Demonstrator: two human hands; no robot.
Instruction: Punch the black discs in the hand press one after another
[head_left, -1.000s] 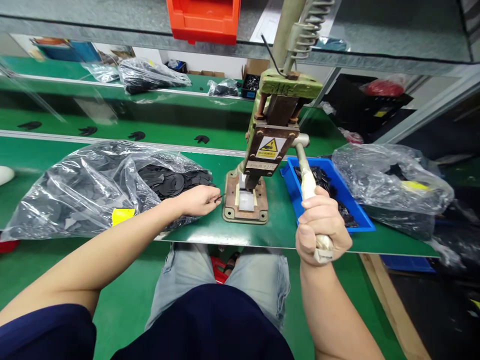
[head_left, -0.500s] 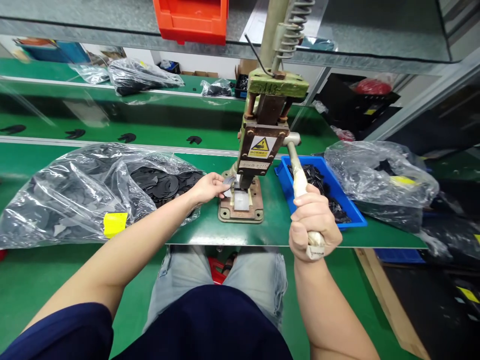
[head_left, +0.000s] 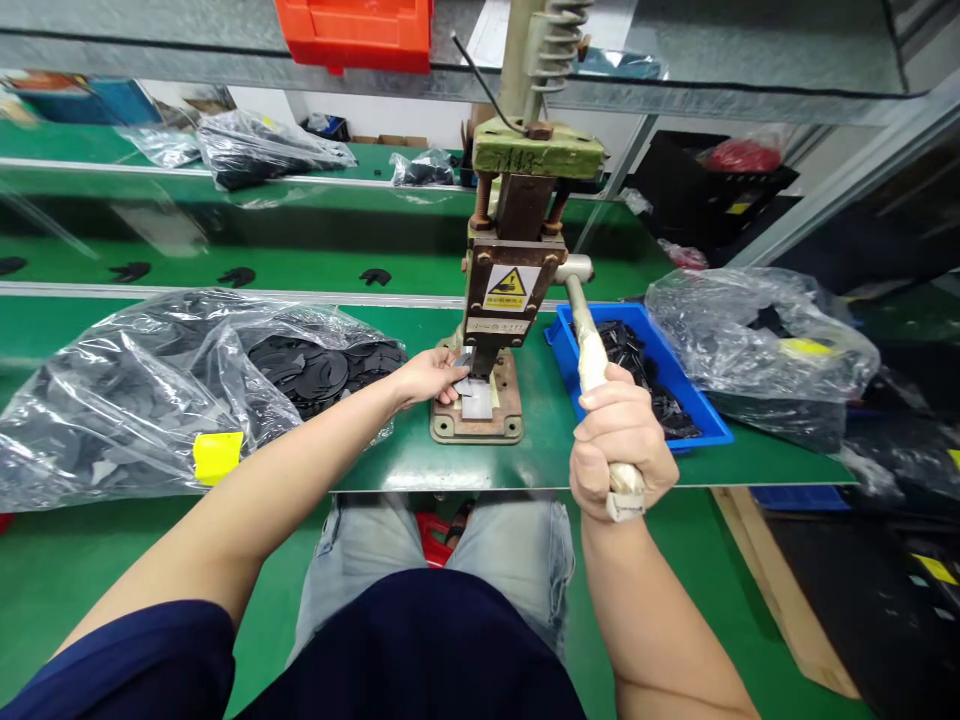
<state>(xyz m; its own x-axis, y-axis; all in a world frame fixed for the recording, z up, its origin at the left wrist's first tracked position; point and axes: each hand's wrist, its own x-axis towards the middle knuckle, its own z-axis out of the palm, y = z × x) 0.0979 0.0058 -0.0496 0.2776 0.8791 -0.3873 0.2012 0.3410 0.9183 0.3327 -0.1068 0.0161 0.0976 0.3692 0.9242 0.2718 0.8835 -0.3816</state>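
1. A dark navy short-sleeved top (head_left: 420, 650) of plain, smooth cloth covers the torso and fills the lower middle of the view.
2. The top's left sleeve (head_left: 127, 665) is the same dark navy. It is short, with a plain edge above the elbow.
3. Pale blue-grey faded denim jeans (head_left: 360, 560) cover both legs. The cloth is washed light and creases softly over the knees.
4. Both forearms are uncovered from the sleeve down to the wrist.
5. The left hand (head_left: 427, 378) and the right hand (head_left: 619, 445) are bare.
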